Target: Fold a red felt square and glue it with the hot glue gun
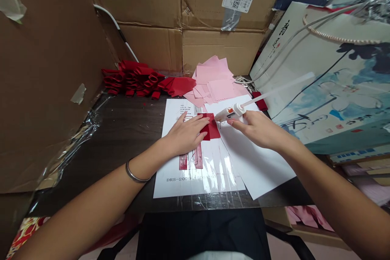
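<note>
My left hand [184, 134] lies flat on a printed white sheet [176, 118], its fingertips pressing the edge of a folded piece of red paper [212, 128]. My right hand [258, 128] grips a white hot glue gun [230, 113] with a long glue stick [277, 91] in its rear. The gun's nozzle points down just above the red piece. Two narrow red strips [198, 156] lie on the sheet below my left hand, under clear plastic film [217, 170]. A loose white sheet [256, 166] lies to the right.
A loose stack of pink paper squares [213, 83] and a pile of folded red pieces [134, 79] sit at the back of the dark wooden table [122, 130]. Cardboard walls surround it. A painted paper gift bag [329, 69] leans at right.
</note>
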Available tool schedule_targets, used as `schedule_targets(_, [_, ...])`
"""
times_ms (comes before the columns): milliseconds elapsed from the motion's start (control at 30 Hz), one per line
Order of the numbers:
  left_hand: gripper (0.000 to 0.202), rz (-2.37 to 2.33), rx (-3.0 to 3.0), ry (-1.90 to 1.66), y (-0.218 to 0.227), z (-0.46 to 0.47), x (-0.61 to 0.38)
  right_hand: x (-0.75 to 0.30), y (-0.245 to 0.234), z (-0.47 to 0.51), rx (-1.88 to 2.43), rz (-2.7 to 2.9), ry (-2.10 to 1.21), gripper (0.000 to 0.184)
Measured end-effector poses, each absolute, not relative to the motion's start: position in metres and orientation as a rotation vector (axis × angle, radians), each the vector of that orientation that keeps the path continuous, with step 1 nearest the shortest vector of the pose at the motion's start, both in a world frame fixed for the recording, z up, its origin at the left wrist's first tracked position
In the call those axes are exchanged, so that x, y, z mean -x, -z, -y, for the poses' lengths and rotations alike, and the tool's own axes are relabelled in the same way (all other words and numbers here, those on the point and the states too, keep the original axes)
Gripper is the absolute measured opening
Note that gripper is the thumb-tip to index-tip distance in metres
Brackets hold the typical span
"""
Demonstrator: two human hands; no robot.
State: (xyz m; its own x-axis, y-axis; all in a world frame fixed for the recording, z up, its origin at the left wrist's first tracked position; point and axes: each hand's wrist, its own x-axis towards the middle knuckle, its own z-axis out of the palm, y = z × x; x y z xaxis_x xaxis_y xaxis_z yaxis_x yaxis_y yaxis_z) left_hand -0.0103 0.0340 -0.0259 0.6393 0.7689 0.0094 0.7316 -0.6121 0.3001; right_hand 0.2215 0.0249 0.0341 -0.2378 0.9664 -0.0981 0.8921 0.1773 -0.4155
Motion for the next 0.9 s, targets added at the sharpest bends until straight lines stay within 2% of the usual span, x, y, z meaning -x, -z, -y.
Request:
schedule_targets(367, [0.052, -1.197, -2.576, -0.207, 0.024, -0.034, 0.012, -0.240, -0.037, 0.010, 1.899, 2.167, -0.637, 0.051])
schedule_targets(600, [0.048, -1.198, -2.594, -0.186, 0.023, -0.034, 0.013, -0.244, -0.036, 0.020, 1.796, 2.203, -0.638, 0.049])
schedule_targets(900, [0.050, -1.193, -2.587, -0.190, 0.025, -0.034, 0.014, -0.243, -0.032, 0.019, 1.884, 2.208, -0.595, 0.051])
